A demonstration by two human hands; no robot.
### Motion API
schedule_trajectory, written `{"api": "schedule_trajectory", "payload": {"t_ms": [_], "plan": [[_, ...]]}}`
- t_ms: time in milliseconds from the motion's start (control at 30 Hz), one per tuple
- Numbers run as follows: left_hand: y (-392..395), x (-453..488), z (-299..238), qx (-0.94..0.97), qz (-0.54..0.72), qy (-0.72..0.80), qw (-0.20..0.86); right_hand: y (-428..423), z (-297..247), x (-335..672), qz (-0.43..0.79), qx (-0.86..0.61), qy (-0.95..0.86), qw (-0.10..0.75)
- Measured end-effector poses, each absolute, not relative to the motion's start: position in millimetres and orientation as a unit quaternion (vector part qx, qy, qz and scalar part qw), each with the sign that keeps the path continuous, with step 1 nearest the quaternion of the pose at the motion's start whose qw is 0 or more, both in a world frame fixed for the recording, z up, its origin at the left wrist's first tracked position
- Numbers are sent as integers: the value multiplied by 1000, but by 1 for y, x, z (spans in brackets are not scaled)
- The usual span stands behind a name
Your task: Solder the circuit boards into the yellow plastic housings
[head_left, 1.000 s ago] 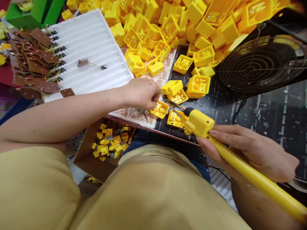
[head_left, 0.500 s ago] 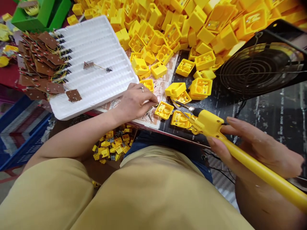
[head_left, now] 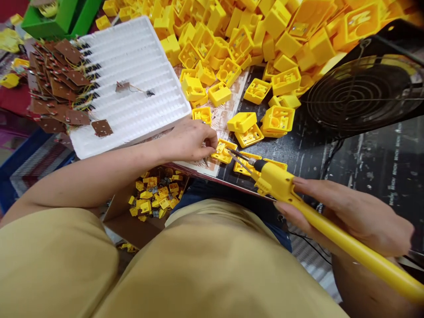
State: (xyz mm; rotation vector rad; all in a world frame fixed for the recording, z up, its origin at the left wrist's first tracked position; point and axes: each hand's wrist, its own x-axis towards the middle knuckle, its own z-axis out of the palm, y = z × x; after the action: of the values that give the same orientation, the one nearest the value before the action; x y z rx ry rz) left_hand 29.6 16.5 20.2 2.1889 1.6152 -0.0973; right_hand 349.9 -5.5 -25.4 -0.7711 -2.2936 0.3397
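Observation:
My right hand (head_left: 351,214) grips a long yellow soldering iron (head_left: 281,183) whose metal tip points left and touches a small yellow plastic housing (head_left: 224,150) at the table's near edge. My left hand (head_left: 190,139) rests on the table with its fingers pinched together against the left side of that housing. What the fingertips pinch is too small to name. Another open yellow housing (head_left: 243,164) lies just right of it, under the iron's shaft.
A big heap of yellow housings (head_left: 251,39) fills the back. A white ribbed tray (head_left: 132,92) lies at left with brown circuit boards (head_left: 59,88) beside it. A black fan (head_left: 361,92) stands at right. A cardboard box of small yellow parts (head_left: 154,196) sits below the table edge.
The iron's tip has moved left onto the housing held by my left hand. My left hand's fingers have closed in against that housing.

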Motion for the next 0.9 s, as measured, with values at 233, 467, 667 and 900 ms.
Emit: {"api": "schedule_trajectory", "payload": {"t_ms": [233,467,667,900], "plan": [[23,43,33,778,-126,591,173,0,-13,331,143,-213,-903,344],[27,42,27,790,-123,578,164,11,5,314,90,-133,-923,349],[29,37,22,799,-96,568,170,14,17,321,104,-133,-933,319],[30,37,19,807,-91,557,173,6,0,344,131,-220,-909,329]]}}
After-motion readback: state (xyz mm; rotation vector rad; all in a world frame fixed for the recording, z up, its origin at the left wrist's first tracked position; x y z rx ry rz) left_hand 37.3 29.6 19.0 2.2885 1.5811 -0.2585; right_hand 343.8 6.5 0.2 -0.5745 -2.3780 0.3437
